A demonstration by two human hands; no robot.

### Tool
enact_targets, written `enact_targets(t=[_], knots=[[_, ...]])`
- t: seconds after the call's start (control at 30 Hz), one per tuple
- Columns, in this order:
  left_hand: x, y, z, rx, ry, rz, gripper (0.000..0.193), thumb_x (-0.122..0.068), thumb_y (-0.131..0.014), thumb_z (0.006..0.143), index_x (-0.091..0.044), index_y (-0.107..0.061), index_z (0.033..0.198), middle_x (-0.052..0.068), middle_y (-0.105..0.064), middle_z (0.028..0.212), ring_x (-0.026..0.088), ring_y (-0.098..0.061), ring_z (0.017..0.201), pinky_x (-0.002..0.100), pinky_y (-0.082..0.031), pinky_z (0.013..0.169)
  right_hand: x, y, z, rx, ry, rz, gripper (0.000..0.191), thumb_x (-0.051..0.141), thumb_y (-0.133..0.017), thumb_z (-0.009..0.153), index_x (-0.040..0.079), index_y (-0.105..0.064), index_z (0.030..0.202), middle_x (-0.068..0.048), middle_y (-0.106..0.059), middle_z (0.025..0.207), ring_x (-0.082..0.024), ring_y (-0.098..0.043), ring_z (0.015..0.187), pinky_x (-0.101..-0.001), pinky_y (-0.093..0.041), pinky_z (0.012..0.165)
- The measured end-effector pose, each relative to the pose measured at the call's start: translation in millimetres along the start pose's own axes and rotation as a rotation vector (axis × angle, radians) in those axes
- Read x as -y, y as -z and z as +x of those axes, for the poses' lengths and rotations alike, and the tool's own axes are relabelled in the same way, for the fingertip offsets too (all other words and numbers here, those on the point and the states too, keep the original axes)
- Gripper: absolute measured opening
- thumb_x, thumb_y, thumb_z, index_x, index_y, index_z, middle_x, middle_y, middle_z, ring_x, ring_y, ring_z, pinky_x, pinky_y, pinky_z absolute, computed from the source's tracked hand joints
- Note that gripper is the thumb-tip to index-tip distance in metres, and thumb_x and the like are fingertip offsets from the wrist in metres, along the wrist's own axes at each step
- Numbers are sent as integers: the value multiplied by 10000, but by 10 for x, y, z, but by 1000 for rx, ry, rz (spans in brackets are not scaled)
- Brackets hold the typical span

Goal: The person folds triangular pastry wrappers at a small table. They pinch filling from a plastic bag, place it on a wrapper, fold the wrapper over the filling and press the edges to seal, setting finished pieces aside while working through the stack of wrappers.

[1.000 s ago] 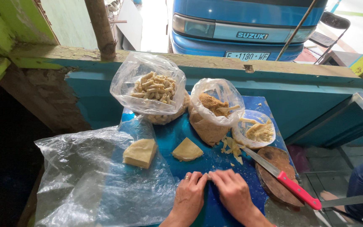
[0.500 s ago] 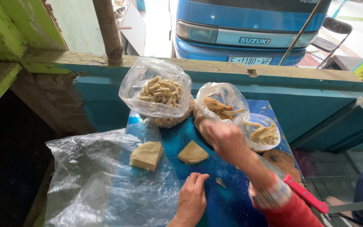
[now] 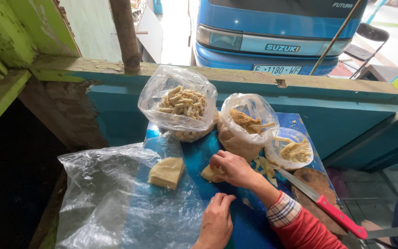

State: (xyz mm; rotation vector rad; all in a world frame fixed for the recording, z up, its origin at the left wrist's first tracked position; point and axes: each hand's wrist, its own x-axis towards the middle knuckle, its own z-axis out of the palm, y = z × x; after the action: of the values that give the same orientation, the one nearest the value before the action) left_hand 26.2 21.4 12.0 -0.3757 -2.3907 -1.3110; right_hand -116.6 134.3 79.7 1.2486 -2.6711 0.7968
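The right hand (image 3: 230, 168) clenches a pale, soft, crumbly wedge (image 3: 208, 173) mid-desk; best cupped underneath. The left hand (image 3: 217, 221) rests released near the front edge.

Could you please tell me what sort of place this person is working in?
Probably a roadside food stall: a blue table with bags of cut pieces, a red-handled knife, and a blue van parked just outside.

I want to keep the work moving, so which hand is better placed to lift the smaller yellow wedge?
Probably the right hand: it already covers the smaller wedge. The left hand rests lower on the blue board, holding nothing.
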Motion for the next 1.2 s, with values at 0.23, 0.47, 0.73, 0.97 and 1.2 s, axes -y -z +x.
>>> enact_targets(t=[0.23,0.47,0.73,0.97,1.2], knots=[[-64,120,86,-31,9,66,404,51,-585,817,-23,-656,1208,147,-641,1207,357,-610,1105,441,-502,902,-502,-156,-63,70,-207,393,214,250,-760,894,66,-796,996,-47,-755,954,-161,-722,854,-307,-555,735],[-84,144,242,18,-49,564,738,-30,-652,693,19,-494,1413,178,-445,1520,370,-457,1314,525,-368,1018,-493,-138,-37,114,-394,431,229,210,-739,881,47,-781,1037,-50,-778,918,-94,-689,793,-283,-561,698],[2,64,178,167,29,643,656,-56,-676,726,8,-499,1354,207,-411,1528,382,-435,1327,562,-344,1055,-582,-163,-112,-357,-743,836,206,232,-639,963,87,-669,1106,6,-695,920,-110,-629,817,-297,-513,666],[53,43,141,47,-11,477,639,8,-627,693,7,-561,1328,227,-479,1473,359,-514,1278,534,-369,1056,-203,117,-994,-498,-274,180,139,90,-663,949,61,-696,1080,-99,-719,928,-214,-680,855,-332,-561,757],[20,72,105,138,-218,270,311,-22,-625,821,-54,-670,1126,88,-672,1160,304,-614,1100,501,-408,1024,388,23,-1485,-206,-37,-130,327,62,-668,795,41,-722,1117,-158,-759,1061,-325,-738,962,-402,-575,828]])
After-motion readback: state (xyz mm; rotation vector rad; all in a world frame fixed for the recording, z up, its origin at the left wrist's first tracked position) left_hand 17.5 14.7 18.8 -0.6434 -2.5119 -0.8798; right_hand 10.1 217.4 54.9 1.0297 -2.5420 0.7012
